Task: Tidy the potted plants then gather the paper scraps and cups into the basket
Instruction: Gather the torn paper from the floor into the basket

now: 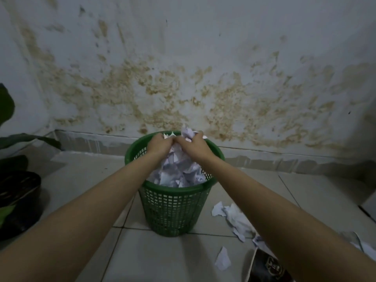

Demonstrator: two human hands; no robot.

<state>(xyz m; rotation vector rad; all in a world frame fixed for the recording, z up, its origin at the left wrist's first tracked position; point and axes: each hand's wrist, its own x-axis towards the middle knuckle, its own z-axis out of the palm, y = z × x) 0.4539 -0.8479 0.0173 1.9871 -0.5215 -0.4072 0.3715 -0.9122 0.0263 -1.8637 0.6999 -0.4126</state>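
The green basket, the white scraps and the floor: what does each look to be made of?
Green basket: looks like moulded plastic, with a uniform colour, a regular grid of holes and a smooth rolled rim. White scraps on the floor: paper, by the torn edges and sharp creases; the same fills the basket and both hands' grip. Floor: probably glazed ceramic tile, pale squares with dark grout lines and a faint sheen.

one basket (175, 202), one plant pot (18, 192), two hands (158, 145)

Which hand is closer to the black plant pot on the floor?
Left. The left hand is over the basket, on the side toward the black pot; the right hand is beside it, farther away.
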